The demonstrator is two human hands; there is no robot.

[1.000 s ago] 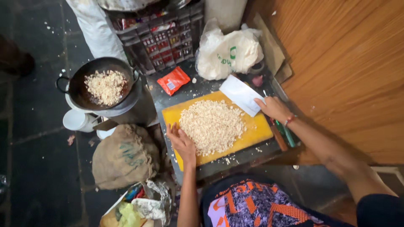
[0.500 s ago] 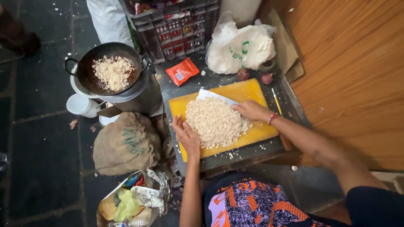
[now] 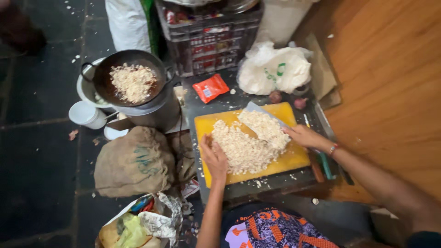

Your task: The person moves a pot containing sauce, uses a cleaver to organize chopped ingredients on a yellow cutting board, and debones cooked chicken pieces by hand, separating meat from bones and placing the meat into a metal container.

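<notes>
Since a second ago, right hand (image 3: pixel 304 136) has swung the broad knife blade (image 3: pixel 262 115) from off the board's far corner down into the chopped white pile (image 3: pixel 245 140), splitting it.

Pile sits centre frame on yellow cutting board (image 3: pixel 294 158), one clump upper right of the blade, the bulk lower left. Right hand fingers curled shut round the knife handle, wrist low, forearm running out to lower right. Left hand (image 3: pixel 214 158) lies open and flat, fingers together, edge against the pile's left side; it holds nothing. Upper left: dark wok (image 3: pixel 103 82) with more chopped bits. Orange packet (image 3: pixel 210 88) above board; white plastic bag (image 3: pixel 273 69) upper right; burlap sack (image 3: pixel 133 163) at left.
</notes>
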